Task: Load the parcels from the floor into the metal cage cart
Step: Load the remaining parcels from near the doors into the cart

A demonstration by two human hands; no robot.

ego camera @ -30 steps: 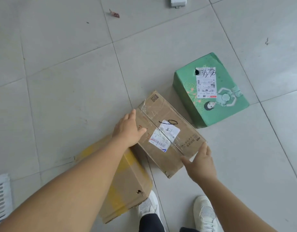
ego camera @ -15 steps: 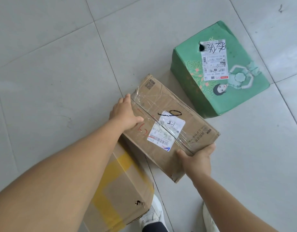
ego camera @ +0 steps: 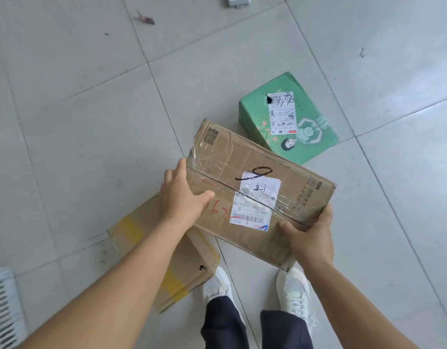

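One head-worn wide-angle view looks steeply down, close over the taped brown cardboard parcel (ego camera: pixel 257 195); grey tiled floor (ego camera: pixel 78 127) spreads all around it, white sneakers (ego camera: pixel 291 290) directly below.

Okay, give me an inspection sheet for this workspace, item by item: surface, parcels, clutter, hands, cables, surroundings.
Surface: grey tiled floor, scuffed, with dark grout lines.
Job's things: taped brown parcel held in both hands; green printed parcel on the floor beyond it; yellow-taped carton on the floor under the left forearm. Cage cart not in view.
Clutter: small brown scrap and a few dark specks on the tiles.
Hands: left hand on the parcel's left end; right hand gripping its near right corner.
Cables: nothing seen.
Surroundings: white slatted grille at lower left; white object at the top edge; white shoes.
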